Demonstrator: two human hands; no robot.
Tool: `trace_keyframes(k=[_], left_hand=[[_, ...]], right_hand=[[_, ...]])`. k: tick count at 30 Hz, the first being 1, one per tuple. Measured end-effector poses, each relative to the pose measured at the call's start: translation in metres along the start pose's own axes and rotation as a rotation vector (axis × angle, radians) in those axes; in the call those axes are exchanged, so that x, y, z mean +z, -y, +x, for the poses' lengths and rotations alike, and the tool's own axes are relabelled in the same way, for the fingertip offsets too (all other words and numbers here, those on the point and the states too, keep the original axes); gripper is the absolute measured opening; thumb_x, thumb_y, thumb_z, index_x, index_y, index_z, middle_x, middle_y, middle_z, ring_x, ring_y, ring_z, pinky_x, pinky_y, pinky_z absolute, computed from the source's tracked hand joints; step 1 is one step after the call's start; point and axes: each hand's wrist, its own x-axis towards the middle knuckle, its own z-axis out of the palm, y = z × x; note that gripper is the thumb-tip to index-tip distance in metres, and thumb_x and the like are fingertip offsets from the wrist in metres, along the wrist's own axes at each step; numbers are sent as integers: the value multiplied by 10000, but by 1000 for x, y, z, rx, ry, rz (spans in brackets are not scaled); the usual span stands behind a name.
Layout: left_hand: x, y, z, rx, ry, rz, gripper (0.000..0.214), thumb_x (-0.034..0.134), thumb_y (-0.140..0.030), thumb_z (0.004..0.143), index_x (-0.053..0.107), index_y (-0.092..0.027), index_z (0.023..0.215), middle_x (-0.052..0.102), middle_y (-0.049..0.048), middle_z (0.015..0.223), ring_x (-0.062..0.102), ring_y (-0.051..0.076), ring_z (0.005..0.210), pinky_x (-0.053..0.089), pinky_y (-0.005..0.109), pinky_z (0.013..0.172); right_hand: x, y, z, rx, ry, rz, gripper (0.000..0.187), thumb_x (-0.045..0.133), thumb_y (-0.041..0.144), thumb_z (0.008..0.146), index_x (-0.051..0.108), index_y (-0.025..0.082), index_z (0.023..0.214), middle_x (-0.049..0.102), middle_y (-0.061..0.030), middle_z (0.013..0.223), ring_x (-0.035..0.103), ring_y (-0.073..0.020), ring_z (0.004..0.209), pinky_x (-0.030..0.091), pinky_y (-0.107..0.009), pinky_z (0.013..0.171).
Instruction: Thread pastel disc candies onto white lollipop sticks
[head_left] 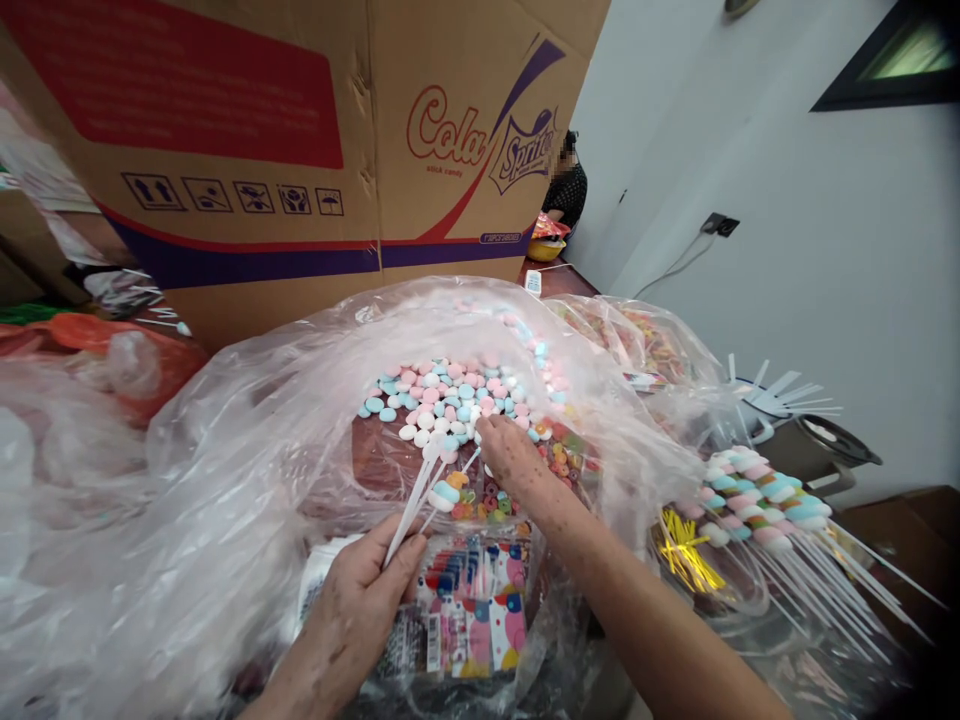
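Observation:
My left hand (365, 588) is closed round a bunch of thin white sticks (411, 500) that point up and away. On one of them sit pale blue and white marshmallows (444, 494) with an orange gummy ring (457, 481) by them. My right hand (510, 458) reaches down into the near right side of a loose pile of pink, blue and white marshmallows (442, 390). Its fingers are pinched together, and what lies between them is hidden. Just below that hand are several small coloured gummy rings (495, 503) inside the clear plastic bag (262, 400).
A big cardboard box (360, 130) stands behind the bag. Finished marshmallow skewers (765, 495) lie at the right, beside gold twist ties (686, 550) and a grey jug (810, 450). Printed wrappers (472, 610) lie in front. Another person (570, 190) sits behind the box.

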Motion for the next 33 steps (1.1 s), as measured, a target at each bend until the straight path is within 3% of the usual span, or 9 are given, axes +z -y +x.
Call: trace_keyframes(k=[5,9,11,14,16,19,26,33], left_hand=[[-2,-2,1,17,46,90,388,517,-452,864,706,-157,1033,427,-76,490,383,139,490,273,240,511],[-6,-12,-2,30,64,192,387,472,-434,891,706,-160,1032,421,-73,499,392,150,496,272,255,520],[-7,-16,-3,38,77,237,379,464,-430,896,710,-169,1018,440,-67,506,411,158,507,283,260,525],[-6,-19,-2,55,85,259,352,470,-422,897,713,-179,970,454,-62,512,428,163,521,297,261,533],[-4,-19,-1,63,79,265,322,476,-417,896,701,-189,866,463,-59,509,433,161,520,306,259,535],[-2,-18,-1,69,61,269,305,483,-413,891,677,-202,786,489,-54,514,441,159,515,316,253,527],[-2,-16,-1,73,47,290,330,488,-423,882,734,-206,921,495,-56,496,441,168,502,318,251,520],[-1,-15,-1,57,50,255,336,494,-426,884,737,-199,929,476,-54,493,434,165,496,309,253,513]], right_hand=[[-7,-5,1,100,-65,241,255,517,0,713,584,180,880,666,-92,887,610,-234,863,453,-323,753],[-14,-8,-12,166,-113,512,87,515,210,797,553,184,870,615,-7,727,604,-171,642,458,-278,588],[-19,-6,-21,192,-121,825,139,557,295,781,558,185,865,607,14,715,592,-140,585,468,-264,559],[-26,3,-32,275,-87,1438,244,727,286,631,609,177,815,624,27,709,566,-101,552,463,-234,536],[-29,8,-35,313,-57,1634,266,781,238,568,646,170,787,643,27,697,556,-87,546,452,-214,518],[-30,13,-37,339,-51,1696,255,799,209,556,690,172,784,670,21,692,565,-92,555,458,-213,508],[-25,13,-37,328,-80,1735,241,820,206,551,739,181,777,699,6,726,590,-104,605,486,-227,551],[-24,15,-42,296,-81,1657,215,823,257,588,790,194,791,711,-11,726,603,-132,633,499,-260,575]])
